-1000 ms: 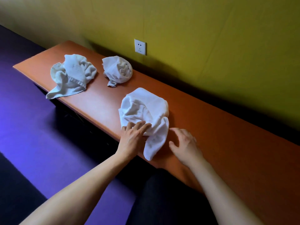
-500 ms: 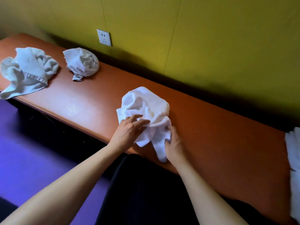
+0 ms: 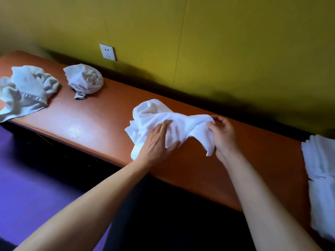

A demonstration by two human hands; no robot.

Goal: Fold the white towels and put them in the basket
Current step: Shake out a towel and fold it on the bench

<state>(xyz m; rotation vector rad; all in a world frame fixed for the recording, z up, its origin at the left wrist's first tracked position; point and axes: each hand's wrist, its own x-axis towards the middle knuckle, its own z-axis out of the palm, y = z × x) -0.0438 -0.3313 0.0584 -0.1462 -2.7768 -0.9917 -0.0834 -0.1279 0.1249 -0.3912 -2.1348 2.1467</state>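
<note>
White towel (image 3: 163,122) lay crumpled at frame centre on orange table (image 3: 94,124), near front edge. Left hand (image 3: 155,142) was spread flat, pressing bunched cloth down. Right hand (image 3: 222,134) pinched raised edge between thumb and fingers. Terry cloth looked soft, light, limp: likely sags, best taken by corners or hem. Two more crumpled towels (image 3: 29,89) (image 3: 85,80) sat upper left. Flat white stack (image 3: 320,171) showed at right edge. Basket not visible.

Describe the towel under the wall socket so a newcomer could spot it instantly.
Find the white wall socket on the yellow wall, then drop to the orange table. The balled towel sits just below it, tighter and rounder than the sprawled towel to its left.
</note>
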